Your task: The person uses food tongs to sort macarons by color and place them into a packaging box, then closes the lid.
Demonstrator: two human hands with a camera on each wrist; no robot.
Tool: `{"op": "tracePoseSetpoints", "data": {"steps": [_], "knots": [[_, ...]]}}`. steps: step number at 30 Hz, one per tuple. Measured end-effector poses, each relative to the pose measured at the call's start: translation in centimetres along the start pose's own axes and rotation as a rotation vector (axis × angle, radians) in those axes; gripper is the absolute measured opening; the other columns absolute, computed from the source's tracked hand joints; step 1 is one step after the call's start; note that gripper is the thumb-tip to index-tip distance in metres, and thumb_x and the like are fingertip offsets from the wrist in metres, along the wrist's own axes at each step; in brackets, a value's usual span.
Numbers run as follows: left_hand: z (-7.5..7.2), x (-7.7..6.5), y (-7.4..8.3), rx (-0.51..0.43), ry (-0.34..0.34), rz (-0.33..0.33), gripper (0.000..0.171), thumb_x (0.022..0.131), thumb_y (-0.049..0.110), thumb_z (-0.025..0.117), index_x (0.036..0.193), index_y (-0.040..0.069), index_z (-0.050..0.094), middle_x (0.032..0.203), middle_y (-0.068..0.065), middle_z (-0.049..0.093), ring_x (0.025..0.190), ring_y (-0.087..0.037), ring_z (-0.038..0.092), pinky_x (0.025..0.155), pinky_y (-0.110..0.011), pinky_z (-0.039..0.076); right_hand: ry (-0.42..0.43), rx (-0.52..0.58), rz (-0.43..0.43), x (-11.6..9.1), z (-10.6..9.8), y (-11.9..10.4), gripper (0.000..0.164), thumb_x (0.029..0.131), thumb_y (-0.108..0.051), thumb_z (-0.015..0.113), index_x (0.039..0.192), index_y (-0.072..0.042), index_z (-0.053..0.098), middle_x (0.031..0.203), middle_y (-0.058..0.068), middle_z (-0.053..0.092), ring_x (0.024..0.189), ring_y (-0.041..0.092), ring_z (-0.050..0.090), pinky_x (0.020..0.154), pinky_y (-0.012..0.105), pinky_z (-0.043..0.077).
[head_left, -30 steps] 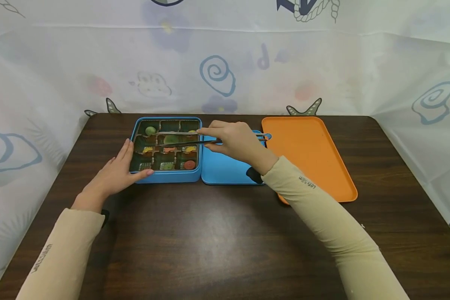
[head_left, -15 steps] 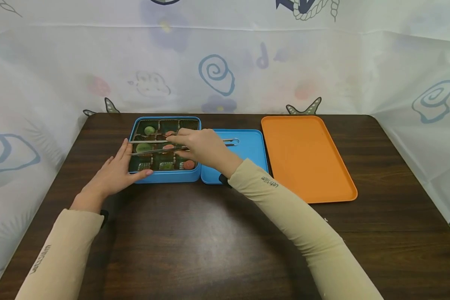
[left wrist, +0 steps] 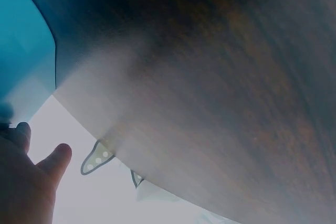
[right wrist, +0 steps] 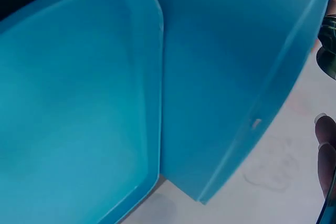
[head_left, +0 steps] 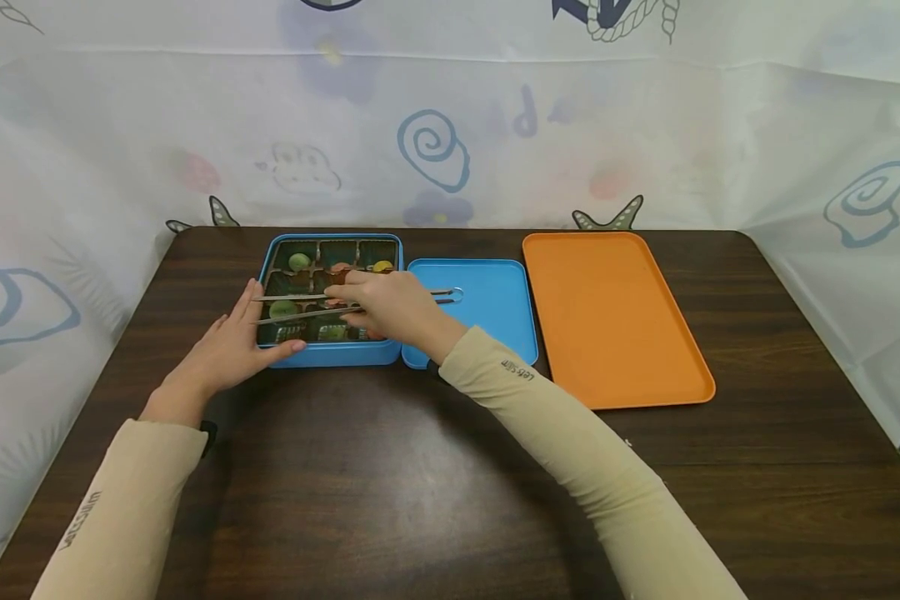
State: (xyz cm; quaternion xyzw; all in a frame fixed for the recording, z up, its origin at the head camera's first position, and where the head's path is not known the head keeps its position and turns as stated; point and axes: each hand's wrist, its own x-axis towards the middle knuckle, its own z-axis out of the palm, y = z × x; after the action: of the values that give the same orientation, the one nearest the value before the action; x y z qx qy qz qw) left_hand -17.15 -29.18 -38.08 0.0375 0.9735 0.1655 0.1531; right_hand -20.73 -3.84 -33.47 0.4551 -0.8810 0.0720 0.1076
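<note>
My right hand [head_left: 393, 307] grips metal tongs [head_left: 300, 315] over a blue box [head_left: 337, 356] with a divided dark insert. In the head view a round green piece [head_left: 283, 309] shows between the tongs' two arms, whose tips reach the box's left side. My left hand [head_left: 228, 350] rests against that side, fingers straight, thumb on the front rim. Another green ball [head_left: 298, 262] sits in the back left compartment, a yellow piece [head_left: 382, 266] at the right. Some compartments are hidden by the right hand. Right-hand fingertips [right wrist: 325, 153] show at the right wrist view's edge.
Right of the box lies a blue lid [head_left: 480, 292], its edge against the box. Beyond it is an orange tray [head_left: 622, 325]. All stand near the back of a dark wooden table [head_left: 390, 483], before a white patterned cloth [head_left: 495, 142].
My right hand has moved left and slightly toward me with the tongs. The round green piece has shifted left and forward between the tongs' arms. The left hand has stayed at the box.
</note>
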Motion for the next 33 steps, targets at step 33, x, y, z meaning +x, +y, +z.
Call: {"op": "tracePoseSetpoints", "data": {"steps": [33], "knots": [[0.2,0.1,0.2,0.009,-0.008,-0.022,0.114,0.085,0.071,0.045,0.145,0.004,-0.025,0.153,-0.014,-0.031,0.139,-0.056,0.008,0.107,-0.072,0.010,0.111,0.143,0.209,-3.6,-1.7,3.2,0.053,0.088,-0.024,0.066,0.138,-0.013,0.050,0.118,0.007,0.059,0.068,0.013,0.061,0.056,0.021,0.047]]}}
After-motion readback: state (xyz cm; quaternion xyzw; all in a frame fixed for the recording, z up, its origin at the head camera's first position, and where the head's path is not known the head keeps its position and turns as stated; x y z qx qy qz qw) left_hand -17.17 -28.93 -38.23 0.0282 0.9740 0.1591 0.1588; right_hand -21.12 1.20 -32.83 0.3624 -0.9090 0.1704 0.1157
